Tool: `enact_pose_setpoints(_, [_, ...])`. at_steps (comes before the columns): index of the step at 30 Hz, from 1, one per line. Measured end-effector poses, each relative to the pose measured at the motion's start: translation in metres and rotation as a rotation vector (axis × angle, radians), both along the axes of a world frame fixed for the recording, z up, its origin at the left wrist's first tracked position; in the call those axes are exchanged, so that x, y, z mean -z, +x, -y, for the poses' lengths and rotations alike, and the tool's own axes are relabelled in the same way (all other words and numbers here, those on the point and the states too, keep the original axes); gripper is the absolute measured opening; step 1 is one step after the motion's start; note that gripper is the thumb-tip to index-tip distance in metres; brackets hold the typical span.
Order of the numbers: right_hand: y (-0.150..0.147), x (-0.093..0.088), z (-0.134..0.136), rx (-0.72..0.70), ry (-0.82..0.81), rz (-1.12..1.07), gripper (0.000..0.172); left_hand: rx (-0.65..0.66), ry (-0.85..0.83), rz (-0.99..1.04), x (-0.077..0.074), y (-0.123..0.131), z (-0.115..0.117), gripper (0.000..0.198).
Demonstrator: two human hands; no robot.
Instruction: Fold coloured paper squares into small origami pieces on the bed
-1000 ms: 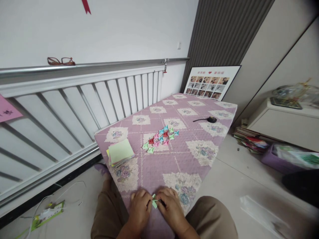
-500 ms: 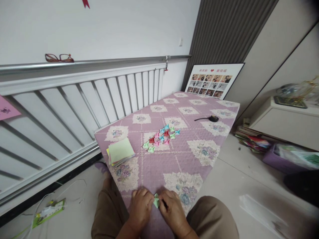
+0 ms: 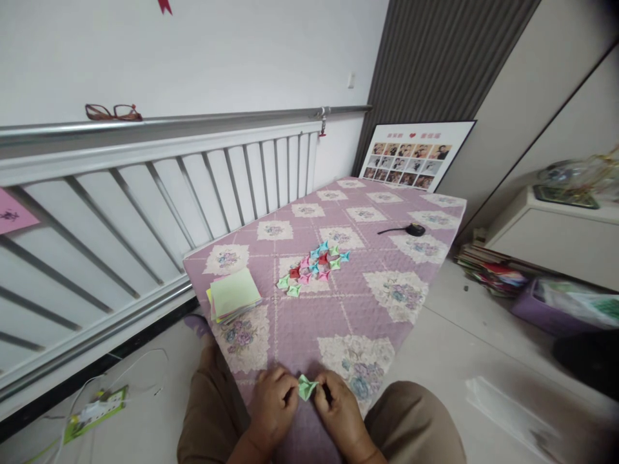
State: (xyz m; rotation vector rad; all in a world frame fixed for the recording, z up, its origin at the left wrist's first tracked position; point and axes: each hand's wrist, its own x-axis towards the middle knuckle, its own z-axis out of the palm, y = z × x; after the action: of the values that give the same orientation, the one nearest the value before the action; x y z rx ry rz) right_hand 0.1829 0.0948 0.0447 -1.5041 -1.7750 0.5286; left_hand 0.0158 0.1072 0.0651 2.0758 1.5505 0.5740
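A small light-green folded paper piece (image 3: 306, 387) sits at the near edge of the purple quilted floral cover (image 3: 309, 316), pinched between both hands. It looks creased and puffed, with pointed corners sticking out on either side; finer folds are too small to make out. The left hand (image 3: 271, 407) clamps its fingertips on the piece's left side, and the right hand (image 3: 340, 412) clamps its fingertips on the right side, both resting low on the cover just above the person's brown-trousered knees (image 3: 411, 419).

Farther up the cover, well apart from the hands, lies a cluster of small folded paper stars in green, pink, red and blue (image 3: 314, 265). To the left of it rests a stack of pale yellow-green square paper sheets (image 3: 235, 294). Near the far right edge lies a small black object with a thin tail (image 3: 409, 229). A white slatted rail (image 3: 193, 193) runs along the left.
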Motion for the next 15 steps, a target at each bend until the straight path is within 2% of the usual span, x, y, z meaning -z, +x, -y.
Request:
enact_pose_setpoints(6, [0.003,-0.001,-0.001,0.036,-0.022,-0.083,0.013,-0.011,0.021,0.045,0.001,0.002,0.000,0.024])
enact_pose_setpoints(15, [0.003,-0.004,-0.001,0.053,-0.038,-0.120,0.013,-0.049,0.045,0.131,0.015,0.001,-0.001,0.021])
